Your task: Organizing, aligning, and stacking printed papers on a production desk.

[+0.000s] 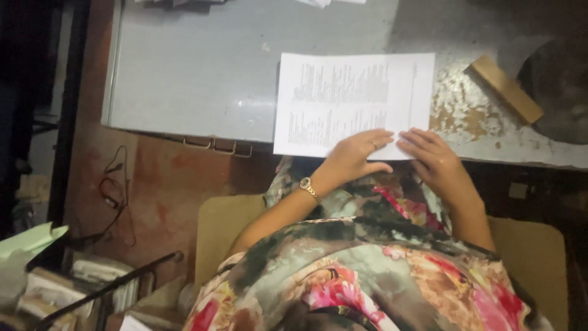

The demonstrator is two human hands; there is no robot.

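— Closest to you is your lap, covered by a floral garment [367, 282] in pink, green and dark patches. How do your arms run from there?

— Both forearms reach up and away from you toward the desk edge, converging. Your left arm comes in from the lower left, bent at the elbow, with a gold wristwatch [308, 187] on the wrist. Your right arm comes in from the lower right, straighter.

— And your hands?

— Your left hand [355, 156] lies palm down, fingers stretched toward the right and loosely flat on the near edge of the printed sheet [352, 101], thumb tucked below; a ring shows on one finger. Your right hand [432, 158] is also open and flat, fingers pointing left and up, the tips pressing on the same near edge. Neither hand is closed around anything; the fingertips of the two nearly meet.

— How does the sheet lie?

— It's on the grey metal desk [196, 79], its long axis running left to right along the desk's front edge, and its near edge overhangs that edge slightly. The lines of print run across the short way, so the text sits sideways to you.

— What else is around?

— To the right of the sheet the desk paint is chipped and rusty, and a tan wooden block [506, 89] lies there on a slant, well apart from your hands. Left of you, a black cable [113, 190] hangs against the reddish side panel, and stacks of papers [79, 288] sit low at the far left. Nothing lies between your hands and the sheet.
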